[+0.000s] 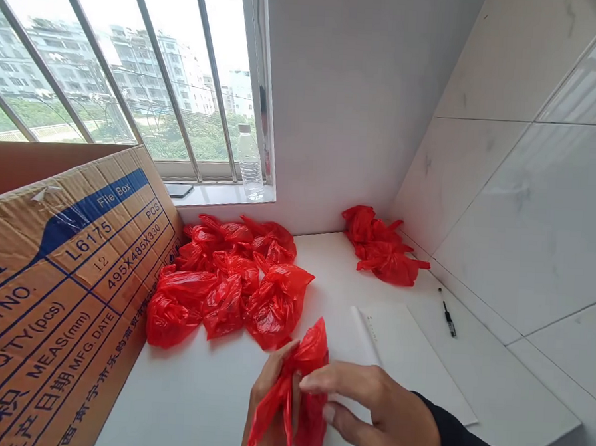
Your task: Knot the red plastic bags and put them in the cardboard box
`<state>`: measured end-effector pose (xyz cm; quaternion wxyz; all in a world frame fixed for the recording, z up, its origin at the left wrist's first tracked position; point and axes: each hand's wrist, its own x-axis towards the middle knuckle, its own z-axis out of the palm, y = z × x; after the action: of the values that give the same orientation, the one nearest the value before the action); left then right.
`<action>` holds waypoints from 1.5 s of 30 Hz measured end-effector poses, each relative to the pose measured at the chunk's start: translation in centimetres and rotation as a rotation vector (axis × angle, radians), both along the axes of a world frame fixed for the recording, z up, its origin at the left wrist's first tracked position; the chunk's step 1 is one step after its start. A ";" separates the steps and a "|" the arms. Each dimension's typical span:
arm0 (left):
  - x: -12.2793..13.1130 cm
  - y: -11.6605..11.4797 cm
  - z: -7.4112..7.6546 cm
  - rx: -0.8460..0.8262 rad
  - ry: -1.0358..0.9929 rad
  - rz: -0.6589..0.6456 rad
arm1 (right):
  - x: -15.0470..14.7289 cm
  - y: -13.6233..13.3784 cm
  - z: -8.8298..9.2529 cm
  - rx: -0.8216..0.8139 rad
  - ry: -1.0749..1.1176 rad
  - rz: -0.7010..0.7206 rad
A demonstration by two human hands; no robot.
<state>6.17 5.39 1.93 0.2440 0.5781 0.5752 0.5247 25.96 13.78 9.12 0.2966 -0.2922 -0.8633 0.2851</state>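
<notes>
A thin red plastic bag (312, 357) is gathered in my left hand (269, 388), whose fingers are closed round it near the table's front. Loose strips of the bag hang down over that hand. My right hand (368, 406) is just to the right, index finger and thumb apart, with the fingertips close to or touching the bag. Beyond my hands sits a cluster of several knotted red bags (278, 305), filled with contents I cannot make out. More red bags (384, 251) lie in the back right corner.
A large cardboard box (101, 252) stands at the left. An open notebook (415, 355) and a black pen (449, 319) lie at the right by the tiled wall. On the sill of the barred window are a water bottle (251, 167) and a phone (178, 190).
</notes>
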 end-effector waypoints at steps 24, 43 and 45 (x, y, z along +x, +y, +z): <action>-2.0 0.1 -1.5 -0.151 0.496 -0.005 | -8.9 8.4 -7.3 -0.512 0.135 0.015; -1.4 1.4 0.5 -0.056 0.211 0.037 | -6.8 8.2 -5.7 -0.417 0.112 -0.097; -1.4 1.0 0.8 -0.053 0.174 0.038 | -4.9 6.0 -4.3 -0.461 0.046 0.013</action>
<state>4.76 6.38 2.75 0.1983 0.6040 0.6187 0.4615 21.08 19.83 4.79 0.2398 -0.3401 -0.7702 0.4833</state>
